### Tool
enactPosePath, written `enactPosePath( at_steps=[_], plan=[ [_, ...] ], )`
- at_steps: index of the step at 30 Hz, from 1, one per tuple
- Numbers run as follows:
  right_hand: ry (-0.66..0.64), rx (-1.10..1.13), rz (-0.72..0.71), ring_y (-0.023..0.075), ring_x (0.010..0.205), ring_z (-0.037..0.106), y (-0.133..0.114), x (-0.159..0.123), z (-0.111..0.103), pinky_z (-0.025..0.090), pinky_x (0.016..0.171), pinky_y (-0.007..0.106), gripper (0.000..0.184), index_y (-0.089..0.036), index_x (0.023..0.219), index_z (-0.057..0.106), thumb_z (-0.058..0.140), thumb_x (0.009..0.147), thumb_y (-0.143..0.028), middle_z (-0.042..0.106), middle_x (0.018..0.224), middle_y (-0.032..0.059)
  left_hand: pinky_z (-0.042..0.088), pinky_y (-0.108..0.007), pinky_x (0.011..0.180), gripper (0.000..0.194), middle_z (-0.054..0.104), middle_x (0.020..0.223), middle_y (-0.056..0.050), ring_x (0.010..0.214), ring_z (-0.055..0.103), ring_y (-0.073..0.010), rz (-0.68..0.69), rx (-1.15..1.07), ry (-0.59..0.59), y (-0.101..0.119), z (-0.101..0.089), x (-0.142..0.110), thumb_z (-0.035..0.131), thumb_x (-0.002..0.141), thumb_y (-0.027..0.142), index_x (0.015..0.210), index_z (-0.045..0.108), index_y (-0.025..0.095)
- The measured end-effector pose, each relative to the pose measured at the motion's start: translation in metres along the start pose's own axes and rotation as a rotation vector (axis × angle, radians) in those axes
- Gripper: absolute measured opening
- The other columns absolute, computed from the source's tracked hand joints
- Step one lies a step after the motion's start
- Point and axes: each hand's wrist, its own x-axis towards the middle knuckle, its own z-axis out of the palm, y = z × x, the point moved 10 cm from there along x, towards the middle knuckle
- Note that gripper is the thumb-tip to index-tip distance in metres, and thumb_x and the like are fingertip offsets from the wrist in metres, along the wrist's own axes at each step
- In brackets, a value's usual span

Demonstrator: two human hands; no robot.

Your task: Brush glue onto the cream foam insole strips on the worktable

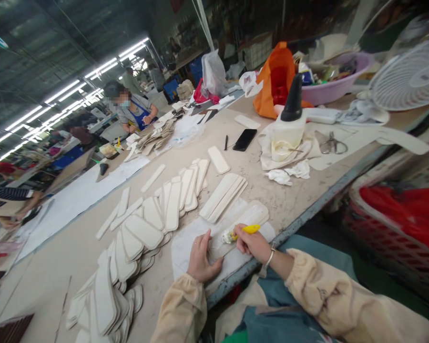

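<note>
Centrally, at the near edge of the counter (pixel 300 193), the worker's right hand (pixel 253 244) is closed around a yellow-handled brush (pixel 250 229), its whitish bristles against a pale, elongated panel (pixel 254 214). This panel lies on a thin white sheet (pixel 183 244). The left hand (pixel 202 261) is spread wide, with nothing gripped, its fingers near the panel's left end; from where I stand, I cannot tell whether they press on it. Just beyond lies a neat stack of panels (pixel 223 196); to the left, a long fanned row of panels (pixel 145 228) overlaps in a curve. Farther right, a white container (pixel 289 136) with a black conical top stands on a crumpled cloth (pixel 265 145), between a dark phone (pixel 245 139) and scissors (pixel 331 144). Across the counter, a masked co-worker (pixel 137 114) wears a blue apron.
</note>
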Motion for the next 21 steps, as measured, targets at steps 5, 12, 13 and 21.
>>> enactPosePath(
  at_steps=[5,12,13,21],
  plan=[
    [-0.062,-0.006,-0.001,0.0079,0.031,0.032,0.003,0.0,0.015,0.027,0.035,0.019,0.04,-0.02,0.079,0.05,0.035,0.087,-0.057,0.045,0.038,-0.0094,0.047,-0.048,0.092,0.081,0.054,0.115,-0.014,0.107,0.054,-0.0272,0.019,0.014,0.019,0.002,-0.001,0.0,0.063,0.072,0.03,0.143,0.025,0.015],
    [0.243,-0.115,-0.086,0.0086,0.039,0.04,-0.018,-0.014,-0.062,0.036,0.048,0.019,0.034,-0.02,0.071,0.05,0.038,0.091,-0.044,0.045,0.039,-0.0083,0.047,-0.051,0.094,0.075,0.051,0.116,-0.013,0.109,0.053,-0.0284,0.022,0.07,0.008,-0.007,0.003,-0.001,0.062,0.076,0.032,0.141,0.028,0.016],
    [0.292,-0.125,-0.101,0.0092,0.042,0.043,-0.022,-0.02,-0.076,0.037,0.051,0.02,0.033,-0.02,0.072,0.05,0.039,0.091,-0.044,0.045,0.04,-0.008,0.048,-0.05,0.094,0.075,0.052,0.115,-0.013,0.109,0.053,-0.0281,0.031,0.077,0.014,-0.006,0.003,-0.001,0.062,0.076,0.031,0.141,0.029,0.015],
    [0.365,-1.074,-0.235,0.0185,0.072,0.066,-0.058,-0.036,-0.078,0.041,0.061,0.026,0.033,-0.02,0.101,0.054,0.031,0.1,-0.043,0.069,0.077,0.0048,0.049,-0.047,0.094,0.072,0.054,0.116,-0.013,0.11,0.054,-0.0273,0.047,0.087,0.046,-0.004,0.0,-0.001,0.064,0.076,0.031,0.139,0.034,0.015]
  ],
)
